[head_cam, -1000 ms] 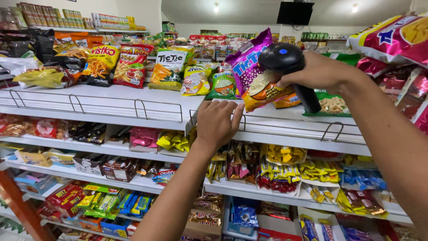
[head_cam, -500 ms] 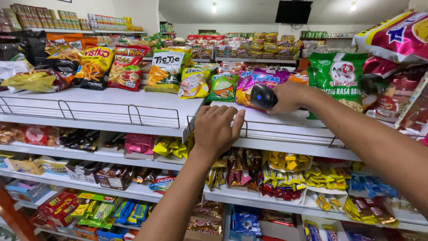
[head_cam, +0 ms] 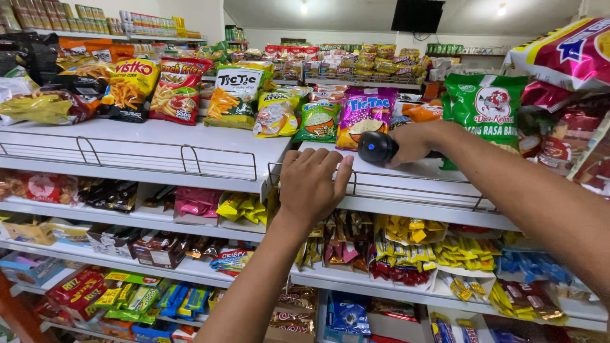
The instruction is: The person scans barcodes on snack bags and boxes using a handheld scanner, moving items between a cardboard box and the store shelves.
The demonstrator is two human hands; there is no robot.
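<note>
My left hand (head_cam: 314,184) rests flat against the front wire rail (head_cam: 406,188) of the white top shelf (head_cam: 159,143), fingers laid over the edge and holding nothing. My right hand (head_cam: 416,141) reaches in from the right, low over the shelf, and grips a black handheld scanner (head_cam: 376,147). The scanner's head points left, towards my left hand. Just behind the scanner a purple snack bag (head_cam: 367,114) leans on the shelf in a row with a green-and-white bag (head_cam: 318,121) and a yellow bag (head_cam: 274,114).
More snack bags line the back of the top shelf: yellow (head_cam: 130,89), red (head_cam: 176,90), and a large green one (head_cam: 486,108) to the right. Lower shelves (head_cam: 190,267) hold several small candy and biscuit packs. A big bag (head_cam: 565,54) hangs at the upper right.
My right hand has come down from chest height to the shelf. The purple bag it held together with the scanner now leans on the shelf. My left hand stayed on the rail.
</note>
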